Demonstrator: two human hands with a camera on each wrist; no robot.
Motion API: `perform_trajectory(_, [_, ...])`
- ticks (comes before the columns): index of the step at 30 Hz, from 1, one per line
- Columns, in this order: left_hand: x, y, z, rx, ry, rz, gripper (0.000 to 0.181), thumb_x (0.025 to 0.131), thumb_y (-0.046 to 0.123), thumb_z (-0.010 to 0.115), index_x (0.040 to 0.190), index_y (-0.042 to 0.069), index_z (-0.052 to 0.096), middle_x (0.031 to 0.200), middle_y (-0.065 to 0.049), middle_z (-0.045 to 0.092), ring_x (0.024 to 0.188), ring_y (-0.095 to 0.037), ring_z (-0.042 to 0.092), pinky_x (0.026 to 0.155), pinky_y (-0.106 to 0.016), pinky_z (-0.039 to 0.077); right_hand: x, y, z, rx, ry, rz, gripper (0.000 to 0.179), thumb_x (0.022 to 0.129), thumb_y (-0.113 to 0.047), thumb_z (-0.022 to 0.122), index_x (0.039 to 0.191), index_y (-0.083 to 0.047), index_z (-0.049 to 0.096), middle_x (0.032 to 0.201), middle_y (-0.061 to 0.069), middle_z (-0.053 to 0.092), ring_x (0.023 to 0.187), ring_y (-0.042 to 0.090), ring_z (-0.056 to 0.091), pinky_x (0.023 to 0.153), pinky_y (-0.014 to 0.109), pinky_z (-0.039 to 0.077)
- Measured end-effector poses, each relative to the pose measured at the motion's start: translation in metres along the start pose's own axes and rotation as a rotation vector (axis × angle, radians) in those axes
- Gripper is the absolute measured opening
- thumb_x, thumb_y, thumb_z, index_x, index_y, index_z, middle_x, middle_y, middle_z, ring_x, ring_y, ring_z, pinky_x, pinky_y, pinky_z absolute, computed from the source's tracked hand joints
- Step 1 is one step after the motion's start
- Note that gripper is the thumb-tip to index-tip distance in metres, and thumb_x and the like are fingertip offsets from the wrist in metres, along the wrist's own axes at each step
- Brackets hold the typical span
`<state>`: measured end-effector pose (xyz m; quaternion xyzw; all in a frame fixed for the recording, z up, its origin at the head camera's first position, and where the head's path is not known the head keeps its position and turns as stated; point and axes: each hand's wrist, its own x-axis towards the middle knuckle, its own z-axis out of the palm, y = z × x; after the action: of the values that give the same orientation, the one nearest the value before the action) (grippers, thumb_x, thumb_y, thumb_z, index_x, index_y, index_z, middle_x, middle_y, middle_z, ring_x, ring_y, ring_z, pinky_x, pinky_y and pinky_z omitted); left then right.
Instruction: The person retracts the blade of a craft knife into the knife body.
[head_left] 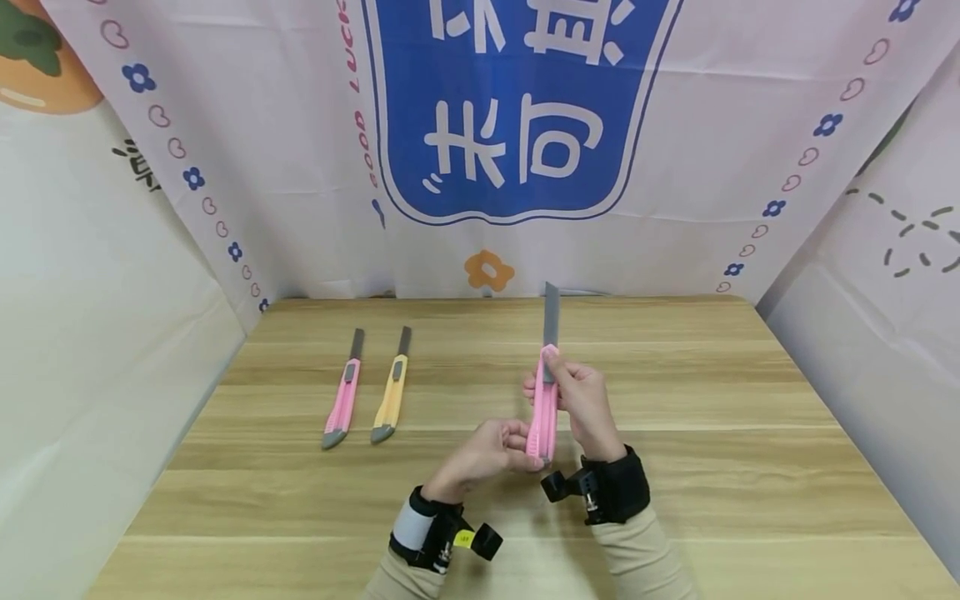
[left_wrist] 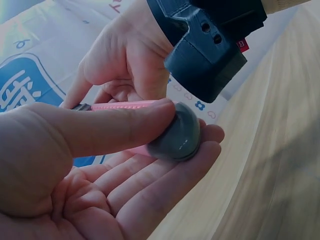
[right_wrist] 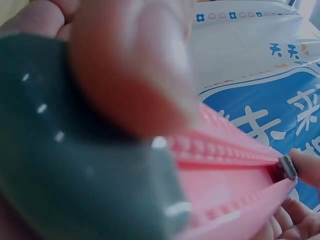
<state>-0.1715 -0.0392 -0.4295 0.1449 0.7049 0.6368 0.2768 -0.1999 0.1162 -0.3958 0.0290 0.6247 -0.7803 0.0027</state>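
Note:
Both hands hold a pink utility knife (head_left: 543, 417), its grey blade (head_left: 551, 317) extended and pointing away toward the backdrop. My left hand (head_left: 483, 454) pinches the butt of the handle; in the left wrist view its thumb presses beside the rounded grey end cap (left_wrist: 182, 132), with the fingers underneath. Farther up, my right hand (head_left: 591, 407) grips the handle near the blade, its thumb at the grey slider (right_wrist: 288, 167). Left of the hands, a second pink utility knife (head_left: 343, 400) and a yellow utility knife (head_left: 391, 398) lie side by side, both blades out.
The wooden table (head_left: 675, 350) ends at a white printed cloth (head_left: 300, 167) hanging behind it, with more cloth at both sides. Black straps with small cameras sit on each wrist, and the left camera (head_left: 487, 542) and right camera (head_left: 555, 486) jut inward between the forearms.

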Motion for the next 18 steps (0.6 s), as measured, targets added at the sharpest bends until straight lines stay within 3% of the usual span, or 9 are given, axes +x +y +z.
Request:
perform_trajectory(9, [-0.0026,0.0018,-0.0023,0.005,-0.046,-0.019,0.028,0.078,-0.007,0.065,0.104,-0.011,0.059,0.099,-0.03,0.069,0.075,-0.012,0.066,0.071,-0.019,0.056,0.0029,0.0043,0.0026,-0.018,-0.032,-0.07,0.046,0.092,-0.024,0.059,0.09,0.021,0.06,0.062,-0.003,0.071,0.062,0.015,0.07,0.059,0.027,0.061])
perform_trajectory(18, [-0.0016,0.0023,-0.0017,-0.005,-0.072,-0.017,0.029,0.078,-0.008,0.064,0.106,-0.012,0.059,0.1,-0.03,0.068,0.074,-0.011,0.066,0.071,-0.02,0.057,0.0022,0.0042,-0.0001,0.011,-0.008,-0.057,0.041,0.092,-0.019,0.058,0.093,0.022,0.06,0.06,-0.003,0.072,0.061,0.015,0.07,0.061,0.029,0.061])
